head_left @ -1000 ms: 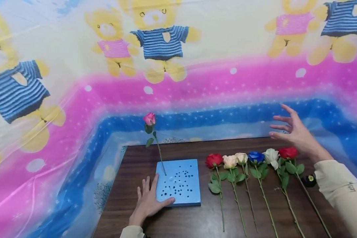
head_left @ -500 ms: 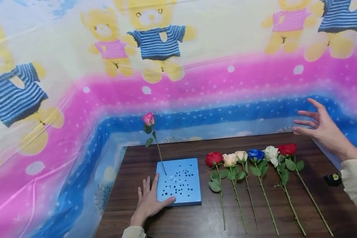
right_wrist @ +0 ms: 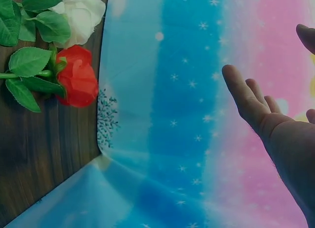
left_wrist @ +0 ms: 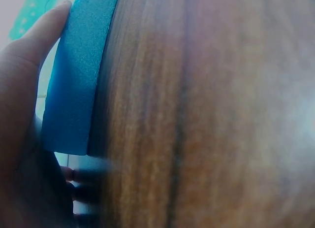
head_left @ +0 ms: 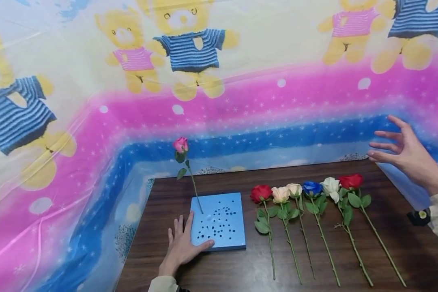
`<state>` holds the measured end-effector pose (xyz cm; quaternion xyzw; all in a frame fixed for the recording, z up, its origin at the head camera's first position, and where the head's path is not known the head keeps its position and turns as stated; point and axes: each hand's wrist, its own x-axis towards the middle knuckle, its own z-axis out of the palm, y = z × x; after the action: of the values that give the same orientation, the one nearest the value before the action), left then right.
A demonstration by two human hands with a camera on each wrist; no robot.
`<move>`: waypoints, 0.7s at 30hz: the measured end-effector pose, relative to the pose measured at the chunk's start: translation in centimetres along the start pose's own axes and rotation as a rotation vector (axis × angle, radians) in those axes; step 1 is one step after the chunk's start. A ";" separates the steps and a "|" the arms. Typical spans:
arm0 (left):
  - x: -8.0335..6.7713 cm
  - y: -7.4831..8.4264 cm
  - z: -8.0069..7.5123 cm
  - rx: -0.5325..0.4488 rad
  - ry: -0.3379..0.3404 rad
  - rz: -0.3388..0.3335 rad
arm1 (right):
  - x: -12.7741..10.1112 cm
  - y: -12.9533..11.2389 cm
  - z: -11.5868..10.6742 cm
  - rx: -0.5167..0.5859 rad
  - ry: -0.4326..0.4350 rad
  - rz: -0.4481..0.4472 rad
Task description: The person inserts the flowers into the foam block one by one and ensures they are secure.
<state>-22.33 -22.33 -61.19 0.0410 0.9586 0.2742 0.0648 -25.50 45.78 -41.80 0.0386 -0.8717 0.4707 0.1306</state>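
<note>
the left hand [head_left: 182, 247] lies flat on the desk [head_left: 211, 271] near its front-left corner, fingers straight and spread, holding nothing. its thumb presses against the front edge of the foam block [head_left: 219, 221] and its fingers run along the block's left side; the left wrist view shows the thumb [left_wrist: 42, 33] touching the block's side [left_wrist: 78, 75].

the foam block is blue, square and pierced with many small holes, and it sits flat on the left part of the desk. 1 pink rose [head_left: 180, 144] stands in the block near its back-left corner, stem leaning slightly left.

the right hand [head_left: 409, 156] hangs in the air above the back-right corner of the desk, fingers spread wide, touching nothing. the nearest thing to it is the red rose [head_left: 350, 181] at the right end of the row.

6 roses lie flat in a row on the middle and right of the desk, heads toward the back edge: red rose on the left [head_left: 260, 193], cream rose [head_left: 280, 194], pale rose [head_left: 295, 190], blue rose [head_left: 312, 188], white rose [head_left: 330, 186], then the red rose. a small dark item [head_left: 419, 217] lies at the right edge.

a printed plastic sheet [head_left: 219, 101] with bears covers the wall behind.
</note>
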 end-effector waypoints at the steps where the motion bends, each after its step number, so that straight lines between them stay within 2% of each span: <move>1: 0.0 0.0 0.0 0.001 0.000 0.000 | 0.0 0.2 0.0 0.000 -0.005 -0.003; 7: 0.1 0.0 0.0 0.007 -0.004 -0.003 | -0.6 1.7 0.1 0.051 -0.076 -0.023; 15: 0.1 0.1 -0.1 -0.003 -0.003 0.003 | -2.3 4.0 1.6 0.092 -0.114 0.019; 21: 0.1 0.1 -0.1 0.002 -0.004 0.002 | -3.7 6.9 2.1 0.225 -0.170 0.028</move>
<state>-22.41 -22.30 -61.10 0.0427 0.9587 0.2731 0.0664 -23.67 47.66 -49.41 0.0807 -0.8219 0.5621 0.0447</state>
